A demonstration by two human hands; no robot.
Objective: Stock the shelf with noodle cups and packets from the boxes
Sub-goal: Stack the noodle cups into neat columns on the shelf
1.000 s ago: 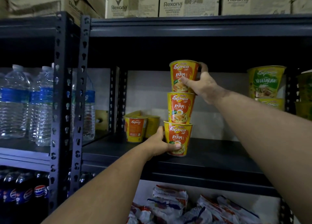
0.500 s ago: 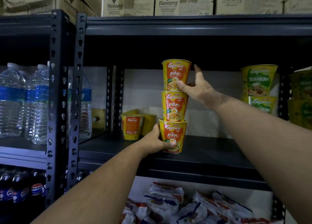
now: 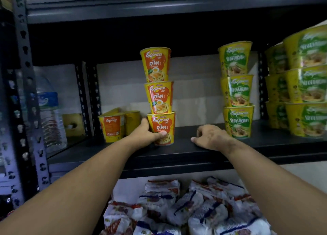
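Observation:
Three orange-and-yellow Ayam noodle cups stand stacked upright on the dark shelf board (image 3: pixel 185 151): top cup (image 3: pixel 156 64), middle cup (image 3: pixel 158 97), bottom cup (image 3: pixel 162 126). My left hand (image 3: pixel 146 135) is wrapped around the bottom cup from its left side. My right hand (image 3: pixel 210 137) rests on the shelf to the right of the stack, fingers loosely curled, holding nothing. Two more orange cups (image 3: pixel 113 125) stand further left and back. Noodle packets (image 3: pixel 177 210) lie piled on the level below.
A stack of three green Vegetarian cups (image 3: pixel 237 91) stands to the right, with more green stacks (image 3: pixel 306 86) at the far right. Water bottles (image 3: pixel 49 114) fill the neighbouring bay past the perforated upright (image 3: pixel 26 86). Bare shelf lies between the orange and green stacks.
My right hand has let go of the top cup and dropped to the shelf board. My left hand stays on the bottom cup. The camera has moved closer and to the right.

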